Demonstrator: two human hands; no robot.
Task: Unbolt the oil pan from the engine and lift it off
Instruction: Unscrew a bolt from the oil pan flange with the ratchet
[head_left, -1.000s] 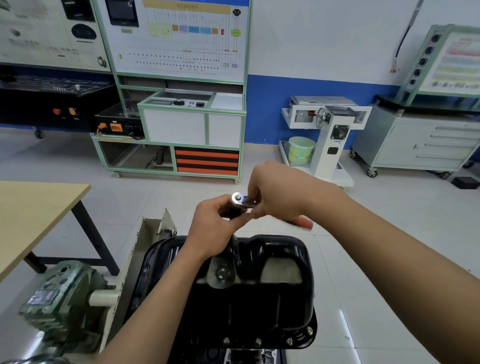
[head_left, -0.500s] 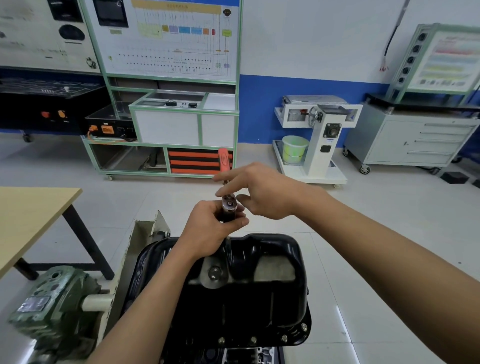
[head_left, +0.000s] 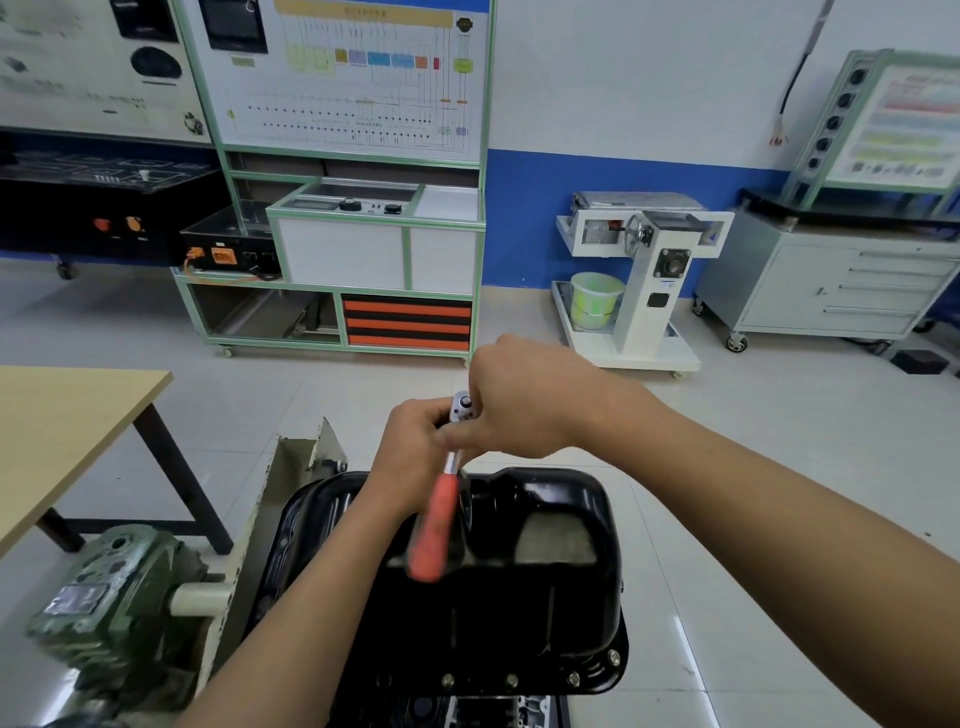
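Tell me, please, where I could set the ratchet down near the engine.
Bare: the light wooden tabletop on the left, and the pale tiled floor right of the black steel oil pan. Crowded: the pan's far end, where the left hand and right hand grip the orange-handled ratchet, and the left side by the green gearbox.

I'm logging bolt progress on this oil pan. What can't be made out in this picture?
Head view:
- Socket and bolt under the ratchet: hidden by left hand and right hand.
- Orange handle: motion-blurred.
- Oil pan, near-left flange bolts: behind the left forearm.
- Engine: cut off by bottom edge.
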